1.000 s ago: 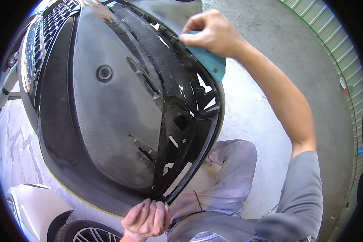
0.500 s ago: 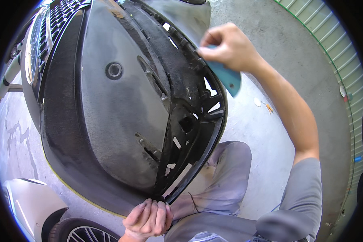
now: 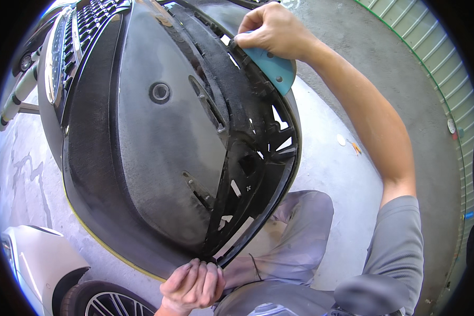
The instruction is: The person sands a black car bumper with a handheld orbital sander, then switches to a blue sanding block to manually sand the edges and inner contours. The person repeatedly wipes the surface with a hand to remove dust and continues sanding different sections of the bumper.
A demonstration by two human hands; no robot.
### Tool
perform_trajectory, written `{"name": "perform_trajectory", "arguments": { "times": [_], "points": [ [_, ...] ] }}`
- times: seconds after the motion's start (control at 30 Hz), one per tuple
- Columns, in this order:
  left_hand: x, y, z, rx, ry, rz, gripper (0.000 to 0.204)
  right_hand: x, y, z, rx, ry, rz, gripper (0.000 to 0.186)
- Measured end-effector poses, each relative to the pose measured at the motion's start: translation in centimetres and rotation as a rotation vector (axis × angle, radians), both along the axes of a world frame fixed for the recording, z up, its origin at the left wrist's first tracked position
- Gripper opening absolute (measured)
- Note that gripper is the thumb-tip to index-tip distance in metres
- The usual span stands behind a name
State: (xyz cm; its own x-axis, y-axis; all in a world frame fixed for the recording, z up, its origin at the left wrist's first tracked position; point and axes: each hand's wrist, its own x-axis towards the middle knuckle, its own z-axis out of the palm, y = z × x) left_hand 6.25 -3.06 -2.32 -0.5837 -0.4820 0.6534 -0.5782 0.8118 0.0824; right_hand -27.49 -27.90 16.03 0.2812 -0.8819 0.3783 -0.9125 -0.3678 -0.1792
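Note:
A black and grey car bumper (image 3: 166, 147), its surface dull and scuffed, stretches up the middle of the view. My left hand (image 3: 193, 283) is closed round its near corner, fingers curled over the edge. At the far right edge of the bumper is my right hand (image 3: 276, 32), its fingers pinching a teal sandpaper disc (image 3: 278, 76) with small round holes. The disc lies against the bumper's slotted rim and seems bent over it. My fingers hide part of the disc.
A white car's fender (image 3: 42, 263) and wheel (image 3: 108, 301) stand at the lower left. To the upper left is a mesh grille (image 3: 92, 26). An orange item (image 3: 356, 148) and a white disc (image 3: 341, 139) lie on the floor. A ribbed wall (image 3: 432, 58) curves along the right.
My right hand has moved up and to the left along the bumper's edge, carrying the sandpaper disc. My left hand keeps its hold on the corner. The bumper appears slightly further right in view.

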Motion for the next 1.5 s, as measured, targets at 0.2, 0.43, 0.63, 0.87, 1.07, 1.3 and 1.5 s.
{"name": "perform_trajectory", "arguments": {
  "times": [0.2,0.43,0.63,0.87,1.07,1.3,1.5],
  "points": [
    [0.0,-0.3,0.0,-0.041,-0.013,0.027,0.01,-0.2,2.4,0.2,0.16,0.006,-0.051,0.028],
    [0.2,-0.4,0.2,-0.041,-0.059,0.01,0.013,0.0,-1.2,0.2,0.059,-0.072,-0.011,0.034],
    [0.1,-0.1,0.0,-0.008,-0.054,0.021,0.012,-5.4,10.3,-3.6,0.326,-0.147,-0.051,0.026],
    [-0.5,-0.1,2.4,0.115,-0.043,0.026,0.011,0.4,17.5,-1.6,0.353,-0.867,-0.116,0.016],
    [-3.0,0.5,7.3,0.317,0.208,-0.063,0.078,6.6,20.3,-6.7,0.512,-1.147,-0.001,0.015],
    [-3.2,-1.7,8.9,0.165,0.228,-0.155,0.044,7.7,22.0,-6.2,0.566,-1.305,0.151,0.055],
    [-2.6,-1.5,9.8,0.211,0.22,-0.142,0.038,6.3,23.3,-5.7,-0.058,-0.406,0.546,0.03]
  ]
}}
